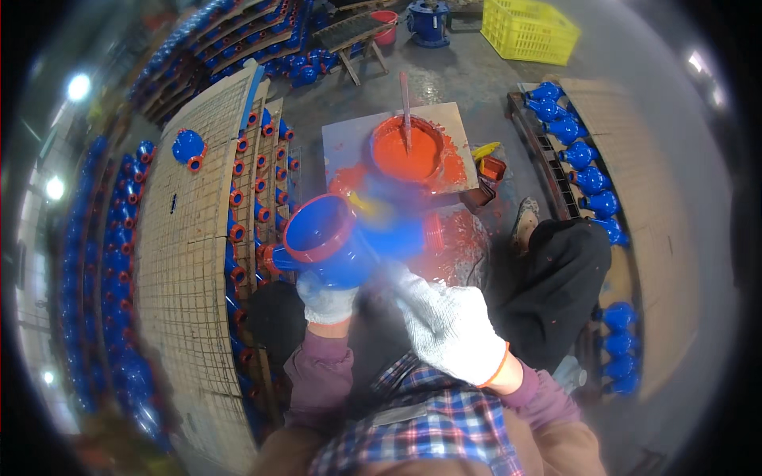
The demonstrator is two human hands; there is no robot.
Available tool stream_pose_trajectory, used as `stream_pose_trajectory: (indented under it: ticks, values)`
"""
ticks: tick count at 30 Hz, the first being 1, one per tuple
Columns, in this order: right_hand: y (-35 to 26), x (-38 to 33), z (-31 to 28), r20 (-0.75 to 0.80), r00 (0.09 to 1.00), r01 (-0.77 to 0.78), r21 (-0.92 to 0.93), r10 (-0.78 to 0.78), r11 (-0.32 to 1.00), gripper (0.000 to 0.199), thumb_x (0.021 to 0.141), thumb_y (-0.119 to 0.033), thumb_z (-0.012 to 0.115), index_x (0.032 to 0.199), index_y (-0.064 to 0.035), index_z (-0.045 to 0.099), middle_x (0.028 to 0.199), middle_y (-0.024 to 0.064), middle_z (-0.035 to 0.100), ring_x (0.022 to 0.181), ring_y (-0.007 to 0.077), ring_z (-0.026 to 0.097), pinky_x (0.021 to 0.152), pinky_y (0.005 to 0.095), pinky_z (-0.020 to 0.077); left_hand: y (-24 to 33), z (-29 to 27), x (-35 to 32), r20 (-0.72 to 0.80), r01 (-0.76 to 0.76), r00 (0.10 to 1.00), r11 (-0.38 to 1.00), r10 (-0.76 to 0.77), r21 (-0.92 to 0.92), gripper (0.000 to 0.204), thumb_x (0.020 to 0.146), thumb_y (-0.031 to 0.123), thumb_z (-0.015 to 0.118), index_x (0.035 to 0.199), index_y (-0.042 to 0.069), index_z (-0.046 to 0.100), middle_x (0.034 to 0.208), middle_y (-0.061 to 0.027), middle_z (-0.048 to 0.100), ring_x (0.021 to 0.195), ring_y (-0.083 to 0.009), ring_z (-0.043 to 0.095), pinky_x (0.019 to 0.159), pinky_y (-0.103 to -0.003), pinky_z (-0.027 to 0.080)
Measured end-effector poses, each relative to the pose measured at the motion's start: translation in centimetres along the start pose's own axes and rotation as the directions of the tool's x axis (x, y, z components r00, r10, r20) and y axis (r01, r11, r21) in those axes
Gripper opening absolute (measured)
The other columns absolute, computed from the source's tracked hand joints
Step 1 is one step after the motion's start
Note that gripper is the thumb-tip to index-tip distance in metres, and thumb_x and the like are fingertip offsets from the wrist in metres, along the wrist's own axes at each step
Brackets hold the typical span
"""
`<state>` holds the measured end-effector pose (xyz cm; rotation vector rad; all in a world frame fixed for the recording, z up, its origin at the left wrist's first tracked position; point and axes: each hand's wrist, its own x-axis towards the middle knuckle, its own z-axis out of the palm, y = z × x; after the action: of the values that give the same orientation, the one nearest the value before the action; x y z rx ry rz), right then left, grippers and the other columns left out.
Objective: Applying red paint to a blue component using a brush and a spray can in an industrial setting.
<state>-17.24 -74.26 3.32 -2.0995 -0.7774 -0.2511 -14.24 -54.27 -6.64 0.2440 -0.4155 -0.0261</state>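
My left hand (327, 303), in a white knit glove, is wrapped round the underside of a blue valve body (337, 260). Its wide round mouth has a red rim and tilts up, and a smaller red-ended neck juts out on the left. Close to its right side is my right hand (452, 325), gloved too, with curled fingers whose tips are smeared by motion; what they hold cannot be made out. Beyond the hands, a blurred blue shape (397, 236) ends in a ridged red edge, with a yellow smear above it. Ahead stands a tub of red paint (406, 159) with a stick in it.
The tub sits on a paint-stained board (345, 143). At left, racks hold rows of blue-and-red fittings (260, 163), and one blue fitting (189, 148) lies on a mesh-covered board. More blue fittings (591, 179) line the right rack. A yellow crate (530, 32) stands farther back.
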Motion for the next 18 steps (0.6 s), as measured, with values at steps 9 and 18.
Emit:
stream_pose_trajectory:
  ticks: [9, 18]
  values:
    - [-0.7, -0.1, -0.1, -0.012, 1.0, -0.018, -0.059, 0.017, 0.998, 0.057, 0.079, -0.009, 0.061, 0.133, 0.0005, 0.05, 0.068, 0.0111, 0.06, 0.053, 0.025, 0.061, 0.048, 0.0352, 0.0452, 1.1, -1.6, -0.9, -0.119, 0.026, 0.993, 0.997, -0.017, 0.076, 0.052, 0.087, 0.018, 0.067, 0.132, 0.005, 0.045, 0.129, -0.011, 0.05, 0.122, -0.0218, 0.046, 0.106, -0.037, 0.038]
    - [0.1, 0.8, 1.3, -0.005, 1.0, -0.022, -0.191, 0.021, 0.981, 0.057, 0.077, -0.009, 0.062, 0.133, -0.0001, 0.052, 0.069, 0.0122, 0.062, 0.056, 0.0254, 0.062, 0.05, 0.0346, 0.0463, 2.6, -3.3, -1.7, -0.506, -0.043, 0.861, 0.999, 0.049, 0.023, 0.049, 0.084, 0.017, 0.069, 0.127, 0.006, 0.048, 0.125, -0.0071, 0.052, 0.118, -0.0202, 0.048, 0.103, -0.034, 0.041]
